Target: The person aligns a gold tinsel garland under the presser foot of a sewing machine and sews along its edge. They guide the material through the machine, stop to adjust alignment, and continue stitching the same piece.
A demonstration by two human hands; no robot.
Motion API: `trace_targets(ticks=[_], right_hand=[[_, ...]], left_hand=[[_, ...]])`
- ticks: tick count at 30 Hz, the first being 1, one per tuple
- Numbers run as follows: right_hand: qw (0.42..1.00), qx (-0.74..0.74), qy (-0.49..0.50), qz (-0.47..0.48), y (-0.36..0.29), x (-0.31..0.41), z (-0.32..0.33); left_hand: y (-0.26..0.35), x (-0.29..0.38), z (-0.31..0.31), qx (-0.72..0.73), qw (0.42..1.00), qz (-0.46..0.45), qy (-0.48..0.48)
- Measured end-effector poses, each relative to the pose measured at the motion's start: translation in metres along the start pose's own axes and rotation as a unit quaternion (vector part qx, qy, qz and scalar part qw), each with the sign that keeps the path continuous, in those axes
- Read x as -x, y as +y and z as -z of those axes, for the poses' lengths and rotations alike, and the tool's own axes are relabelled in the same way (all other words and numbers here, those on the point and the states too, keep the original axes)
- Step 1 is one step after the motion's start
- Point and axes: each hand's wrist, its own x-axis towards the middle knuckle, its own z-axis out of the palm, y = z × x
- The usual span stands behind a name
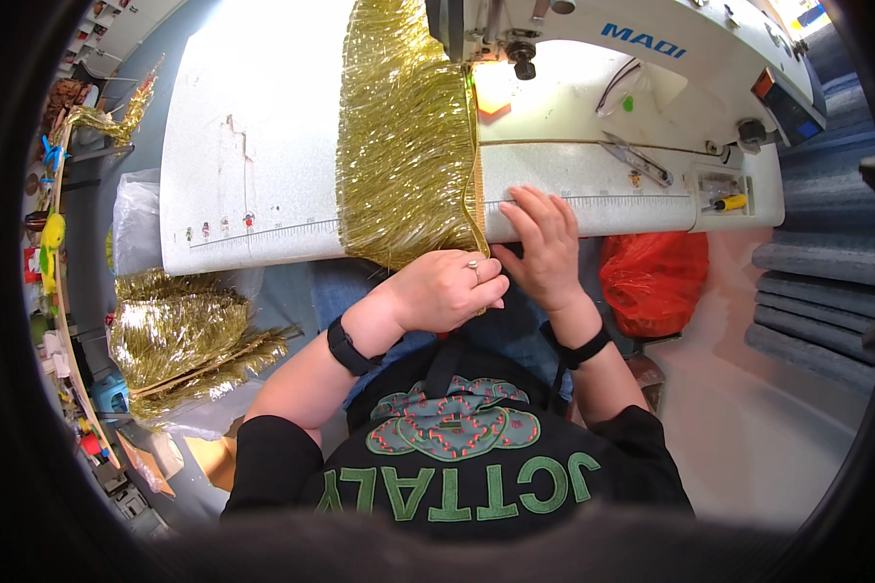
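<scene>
A wide strip of gold tinsel fringe [408,146] runs from beside the needle area of a MAQI sewing machine [627,36] down over the front edge of the white sewing table [277,160]. Its right border is a narrow woven band [479,189]. At the table's front edge my left hand [452,288] pinches the lower end of that band between thumb and fingers. Just to the right, my right hand [543,244] hovers by the band with fingers spread and nothing visible in it. The thumb tip is close to the band; contact cannot be made out.
More gold fringe [182,342] is heaped at the left below the table. A utility knife [638,160] lies on the tabletop at right, near a small tray [721,193] with a yellow-handled tool. A red plastic bag [654,284] hangs below the edge. Folded grey fabric [809,313] is farther right.
</scene>
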Motion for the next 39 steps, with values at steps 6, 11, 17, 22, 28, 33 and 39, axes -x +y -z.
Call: trace_targets(ticks=[6, 11, 17, 22, 28, 33, 39], right_hand=[[0.997, -0.072, 0.019, 0.01, -0.007, -0.008, -0.009], [0.989, -0.137, 0.039, 0.048, 0.001, -0.006, 0.002], [0.986, -0.132, 0.038, 0.097, 0.003, -0.001, 0.013], [0.984, -0.139, 0.016, 0.113, 0.004, 0.007, 0.016], [0.985, -0.125, 0.036, 0.116, 0.002, 0.013, 0.01], [0.983, -0.141, 0.05, 0.109, 0.002, 0.015, 0.005], [0.982, -0.146, 0.049, 0.105, 0.002, 0.017, 0.002]], left_hand=[[0.021, 0.008, 0.008, -0.054, 0.998, -0.001, 0.044], [0.047, 0.017, 0.019, -0.204, 0.971, 0.062, 0.11], [0.057, 0.013, 0.009, -0.143, 0.982, 0.121, 0.024], [0.056, 0.007, -0.003, -0.093, 0.985, 0.131, 0.057], [0.058, 0.001, -0.013, -0.08, 0.984, 0.14, 0.07], [0.058, 0.001, -0.016, -0.065, 0.986, 0.139, 0.065], [0.057, 0.001, -0.016, -0.086, 0.985, 0.141, 0.055]])
